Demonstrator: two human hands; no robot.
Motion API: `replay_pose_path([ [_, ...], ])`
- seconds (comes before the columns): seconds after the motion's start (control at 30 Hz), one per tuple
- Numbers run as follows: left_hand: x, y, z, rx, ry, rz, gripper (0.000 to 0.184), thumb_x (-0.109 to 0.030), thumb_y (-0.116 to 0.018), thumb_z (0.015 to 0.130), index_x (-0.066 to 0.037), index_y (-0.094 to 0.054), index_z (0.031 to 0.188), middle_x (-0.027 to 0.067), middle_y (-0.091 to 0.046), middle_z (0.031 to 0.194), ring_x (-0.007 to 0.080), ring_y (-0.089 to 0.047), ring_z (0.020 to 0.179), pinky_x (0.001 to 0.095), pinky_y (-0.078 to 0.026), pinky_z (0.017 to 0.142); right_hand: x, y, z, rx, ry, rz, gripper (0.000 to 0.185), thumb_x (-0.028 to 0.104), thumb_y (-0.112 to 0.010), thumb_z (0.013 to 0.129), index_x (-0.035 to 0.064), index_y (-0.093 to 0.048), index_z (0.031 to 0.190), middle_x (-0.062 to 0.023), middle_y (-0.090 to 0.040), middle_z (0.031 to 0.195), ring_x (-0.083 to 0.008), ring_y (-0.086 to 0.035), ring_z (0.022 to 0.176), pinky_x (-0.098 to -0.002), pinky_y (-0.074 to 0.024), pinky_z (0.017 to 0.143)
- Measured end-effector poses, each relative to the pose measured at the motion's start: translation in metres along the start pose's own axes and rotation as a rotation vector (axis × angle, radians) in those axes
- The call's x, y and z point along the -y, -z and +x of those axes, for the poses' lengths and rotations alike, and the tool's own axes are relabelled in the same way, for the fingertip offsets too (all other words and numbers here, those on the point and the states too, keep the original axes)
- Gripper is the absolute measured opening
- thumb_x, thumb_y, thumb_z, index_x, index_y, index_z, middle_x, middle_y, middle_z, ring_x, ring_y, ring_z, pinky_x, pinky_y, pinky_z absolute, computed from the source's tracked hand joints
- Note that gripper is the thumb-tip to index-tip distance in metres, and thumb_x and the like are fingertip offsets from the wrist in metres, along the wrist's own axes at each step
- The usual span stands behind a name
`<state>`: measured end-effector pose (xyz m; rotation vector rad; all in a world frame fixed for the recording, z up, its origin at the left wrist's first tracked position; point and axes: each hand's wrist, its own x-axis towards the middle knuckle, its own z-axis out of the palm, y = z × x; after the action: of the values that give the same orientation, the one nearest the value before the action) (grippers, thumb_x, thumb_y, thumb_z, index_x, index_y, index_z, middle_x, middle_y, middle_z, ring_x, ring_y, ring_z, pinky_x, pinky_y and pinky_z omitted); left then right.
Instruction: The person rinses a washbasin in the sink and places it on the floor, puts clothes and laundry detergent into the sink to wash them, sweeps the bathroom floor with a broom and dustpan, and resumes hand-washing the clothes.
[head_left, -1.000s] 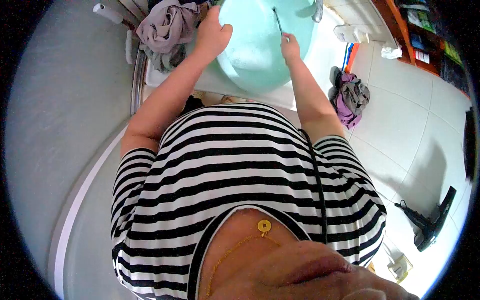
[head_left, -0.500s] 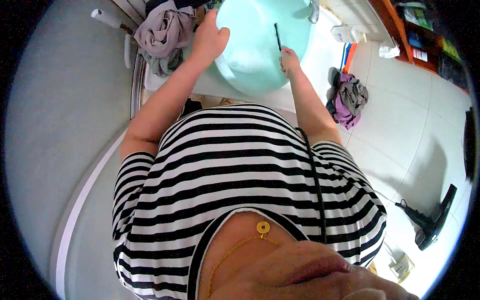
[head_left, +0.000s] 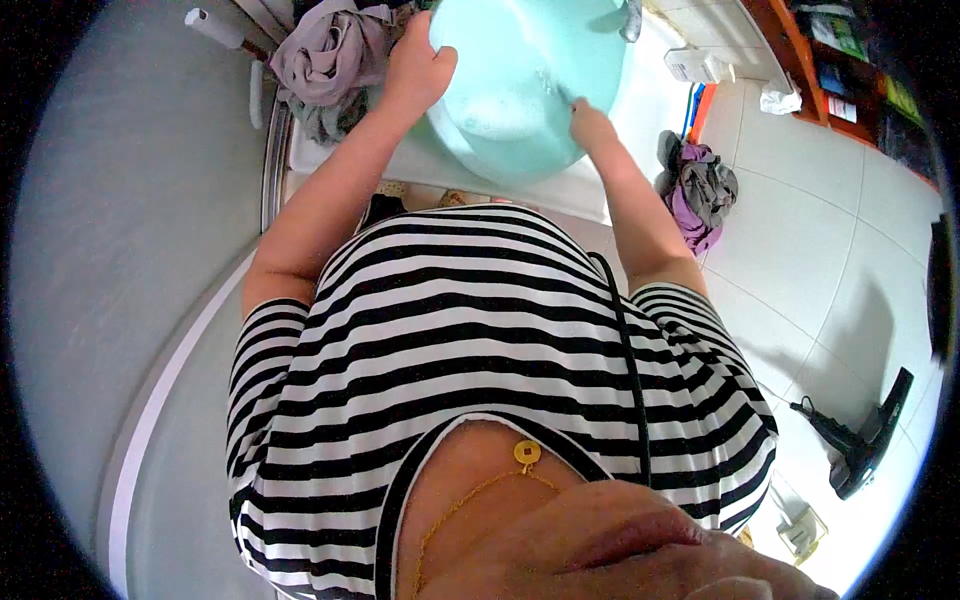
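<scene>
Green basin [head_left: 545,164] sits on a white counter [head_left: 565,198], straight ahead of the person. Water inside; patch of white foam [head_left: 490,120] in the near-left part, smaller bubbles and ripples around the middle.

Left hand [head_left: 418,72] at the basin's left rim. Thumb lies on the inner side; the other fingers curl round the outside, partly hidden. Grip looks closed on the rim, only the wall's thickness between thumb and fingers.

Right hand [head_left: 592,126] over the basin's right side, back of the hand up. Fingers folded in tight round a thin dark stick [head_left: 566,94]. Little of it shows; it points forward and left from the fist, toward the ripples. Far end hard to make out; cannot tell how deep it goes.

Metal tap [head_left: 631,20] at the basin's far right edge. Left of the basin, near the left hand: heap of pale clothes [head_left: 328,58], greyer cloth [head_left: 330,118] beneath. Right of the right forearm, apart from the basin: purple and grey bundle [head_left: 704,196] against white tiles [head_left: 790,225].

Further right, orange-brown shelf [head_left: 790,45]; lower down, black hair dryer [head_left: 860,450]. Person wears a black-and-white striped top [head_left: 470,330].
</scene>
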<state>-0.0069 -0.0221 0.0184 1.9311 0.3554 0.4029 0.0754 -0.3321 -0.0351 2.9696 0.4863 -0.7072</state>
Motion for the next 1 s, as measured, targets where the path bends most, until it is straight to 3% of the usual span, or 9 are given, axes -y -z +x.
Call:
replay_pose_path([
  [0.07, -0.001, 0.001, 0.002, -0.029, -0.021, 0.005, 0.050, -0.015, -0.053, 0.071, 0.000, -0.044, 0.118, 0.0225, -0.060, 0.100, 0.0353, -0.059, 0.091, 0.0408, -0.046, 0.081, 0.028, 0.001, -0.023, 0.100, -0.016, 0.022, 0.028, 0.016, -0.038, 0.087, 0.0081, -0.049, 0.112, -0.0249, -0.062, 0.090, -0.0413, -0.060, 0.087, -0.0472, -0.0456, 0.077],
  [0.17, -0.002, 0.002, 0.000, 0.009, 0.048, 0.010, 0.050, -0.014, -0.054, 0.071, 0.000, -0.044, 0.118, 0.0219, -0.060, 0.099, 0.0344, -0.060, 0.088, 0.0409, -0.046, 0.080, 0.087, 0.002, -0.044, 0.094, 0.124, 0.229, 0.026, 0.027, -0.043, 0.090, 0.0140, -0.049, 0.112, -0.0246, -0.062, 0.084, -0.0416, -0.059, 0.082, -0.0460, -0.0459, 0.074],
  [0.27, 0.005, 0.000, 0.001, -0.034, -0.012, -0.029, 0.048, -0.014, -0.054, 0.072, -0.001, -0.045, 0.116, 0.0213, -0.061, 0.095, 0.0336, -0.061, 0.084, 0.0406, -0.047, 0.077, 0.108, -0.013, -0.023, 0.025, 0.205, 0.335, 0.024, 0.027, -0.043, 0.091, 0.0146, -0.048, 0.111, -0.0254, -0.060, 0.080, -0.0425, -0.059, 0.076, -0.0480, -0.0462, 0.066],
  [0.33, 0.004, 0.000, 0.000, -0.038, 0.024, -0.007, 0.046, -0.014, -0.055, 0.072, -0.001, -0.045, 0.115, 0.0206, -0.061, 0.095, 0.0326, -0.061, 0.084, 0.0398, -0.047, 0.076, 0.125, -0.020, 0.015, -0.176, 0.283, 0.373, 0.025, 0.027, -0.042, 0.092, 0.0124, -0.048, 0.111, -0.0254, -0.060, 0.080, -0.0430, -0.058, 0.076, -0.0488, -0.0457, 0.066],
  [0.4, 0.010, 0.002, 0.001, -0.017, 0.046, -0.009, 0.046, -0.014, -0.055, 0.072, -0.002, -0.045, 0.115, 0.0206, -0.061, 0.095, 0.0321, -0.061, 0.084, 0.0397, -0.047, 0.076, 0.097, -0.015, 0.080, -0.367, 0.021, 0.454, 0.025, 0.026, -0.040, 0.092, 0.0110, -0.047, 0.111, -0.0252, -0.061, 0.081, -0.0428, -0.059, 0.079, -0.0500, -0.0466, 0.069],
  [0.6, -0.001, 0.006, -0.001, 0.001, 0.048, -0.046, 0.046, -0.014, -0.052, 0.073, -0.002, -0.044, 0.116, 0.0236, -0.061, 0.095, 0.0397, -0.059, 0.086, 0.0440, -0.046, 0.078, 0.045, -0.029, 0.062, -0.457, -0.037, 0.443, 0.023, 0.022, -0.042, 0.090, 0.0079, -0.047, 0.108, -0.0255, -0.061, 0.082, -0.0440, -0.059, 0.078, -0.0508, -0.0463, 0.068],
  [0.73, 0.000, 0.004, -0.001, -0.031, 0.019, -0.031, 0.046, -0.015, -0.053, 0.073, -0.002, -0.044, 0.116, 0.0238, -0.061, 0.094, 0.0399, -0.059, 0.087, 0.0441, -0.046, 0.077, 0.107, -0.031, 0.037, -0.350, 0.120, 0.447, 0.024, 0.023, -0.047, 0.089, 0.0108, -0.047, 0.110, -0.0233, -0.061, 0.084, -0.0418, -0.059, 0.076, -0.0483, -0.0464, 0.067],
  [0.83, 0.014, 0.000, 0.001, -0.060, -0.046, -0.034, 0.046, -0.015, -0.053, 0.073, -0.002, -0.044, 0.116, 0.0243, -0.061, 0.093, 0.0403, -0.059, 0.086, 0.0444, -0.046, 0.077, 0.106, -0.011, 0.065, -0.297, 0.083, 0.362, 0.024, 0.023, -0.046, 0.090, 0.0124, -0.046, 0.111, -0.0234, -0.061, 0.084, -0.0414, -0.060, 0.077, -0.0488, -0.0465, 0.069],
  [1.0, 0.016, 0.004, 0.006, -0.029, -0.017, -0.030, 0.048, -0.015, -0.053, 0.071, -0.003, -0.044, 0.117, 0.0247, -0.061, 0.092, 0.0408, -0.059, 0.086, 0.0452, -0.046, 0.076, 0.031, 0.013, 0.075, -0.324, -0.037, 0.284, 0.024, 0.021, -0.045, 0.090, 0.0140, -0.047, 0.112, -0.0233, -0.062, 0.086, -0.0404, -0.060, 0.080, -0.0474, -0.0471, 0.071],
])
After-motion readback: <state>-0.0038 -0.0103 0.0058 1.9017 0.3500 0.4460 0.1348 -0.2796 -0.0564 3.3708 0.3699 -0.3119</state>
